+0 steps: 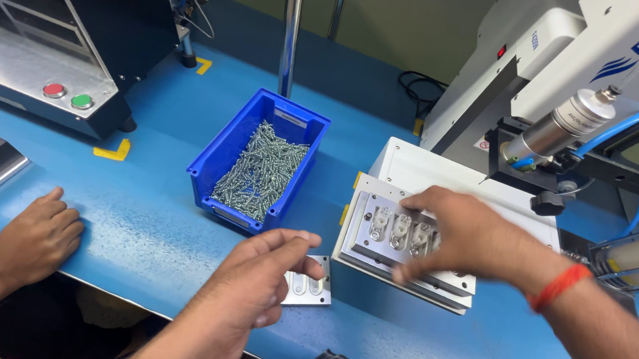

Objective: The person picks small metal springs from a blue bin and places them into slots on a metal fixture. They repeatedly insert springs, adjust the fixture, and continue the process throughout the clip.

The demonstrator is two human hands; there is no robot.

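The right hand (pixel 471 237), fingers spread open, presses on the metal fixture (pixel 404 244) beneath it, while the left hand (pixel 254 286) hovers half-curled, holding nothing, over a small slotted plate (pixel 309 288); seating parts seems underway.

Bright even overhead light, soft shadows; right hand (pixel 471 237) motion-blurred, bkgd sharp, slight glare on metal.

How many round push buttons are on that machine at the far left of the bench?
2: a red button and a green button, side by side on the grey panel of the black machine. Others may lie outside the view.
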